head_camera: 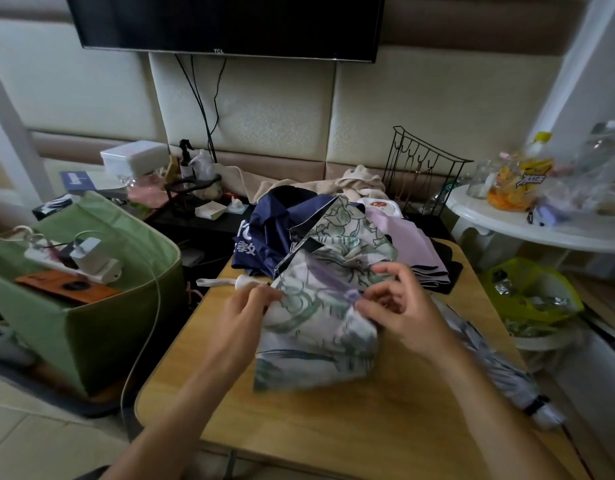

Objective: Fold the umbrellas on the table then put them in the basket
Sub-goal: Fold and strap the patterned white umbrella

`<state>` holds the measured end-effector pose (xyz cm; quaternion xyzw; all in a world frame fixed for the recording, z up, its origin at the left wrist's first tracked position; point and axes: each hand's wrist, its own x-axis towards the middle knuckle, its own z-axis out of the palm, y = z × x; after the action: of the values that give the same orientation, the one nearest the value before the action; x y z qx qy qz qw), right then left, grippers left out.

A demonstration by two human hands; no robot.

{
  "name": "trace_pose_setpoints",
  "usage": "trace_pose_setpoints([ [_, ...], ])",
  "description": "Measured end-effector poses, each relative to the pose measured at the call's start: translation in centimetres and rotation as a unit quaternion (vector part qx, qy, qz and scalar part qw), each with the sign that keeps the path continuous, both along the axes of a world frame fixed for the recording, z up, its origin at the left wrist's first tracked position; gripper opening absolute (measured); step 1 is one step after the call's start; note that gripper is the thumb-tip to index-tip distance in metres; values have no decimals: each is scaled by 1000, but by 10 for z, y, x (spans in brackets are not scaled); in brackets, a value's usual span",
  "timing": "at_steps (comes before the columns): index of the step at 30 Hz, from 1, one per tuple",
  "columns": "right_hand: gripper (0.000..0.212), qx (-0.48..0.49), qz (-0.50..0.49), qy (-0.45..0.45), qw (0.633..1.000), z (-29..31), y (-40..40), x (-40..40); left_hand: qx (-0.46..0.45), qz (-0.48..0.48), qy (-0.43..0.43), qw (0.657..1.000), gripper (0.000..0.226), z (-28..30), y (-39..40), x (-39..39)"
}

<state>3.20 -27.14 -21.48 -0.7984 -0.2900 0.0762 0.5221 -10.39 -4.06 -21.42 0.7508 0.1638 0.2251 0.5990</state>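
Observation:
A floral green-and-white umbrella (319, 327) lies loose and crumpled on the wooden table (333, 427). My left hand (245, 311) grips it near its white handle (229, 281), which points left. My right hand (399, 306) pinches a fold of the canopy fabric at its middle. Behind it lie a navy umbrella (264, 233) with white characters and a pink one (413, 247). A rolled grey-white umbrella (500, 368) lies along the table's right edge. The green fabric basket (101, 323) stands on the left, beside the table.
A power strip, a charger (91, 254) and an orange case lie on top of the basket. A white cable (153, 306) hangs between basket and table. A white round table (541, 226) with bottles and a yellow-green bin (531, 289) stand on the right. A TV (226, 22) hangs behind.

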Motion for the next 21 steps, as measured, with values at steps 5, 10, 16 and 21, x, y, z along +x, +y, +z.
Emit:
trace_pose_setpoints([
  [5, 5, -60, 68, -46, 995, 3, -5, -8, 19, -62, 96, 993, 17, -6, 1, -7],
  [10, 10, -110, -103, -192, 970, -6, 2, -13, 141, -103, 112, 978, 16, -8, 12, -22],
  [16, 18, -94, -87, -280, 952, 2, 21, -46, 421, -315, 153, 837, 66, -23, 14, -43],
  [21, 33, -82, 83, -155, 981, -13, 17, -57, 448, -157, 5, 880, 12, -23, 3, -23],
])
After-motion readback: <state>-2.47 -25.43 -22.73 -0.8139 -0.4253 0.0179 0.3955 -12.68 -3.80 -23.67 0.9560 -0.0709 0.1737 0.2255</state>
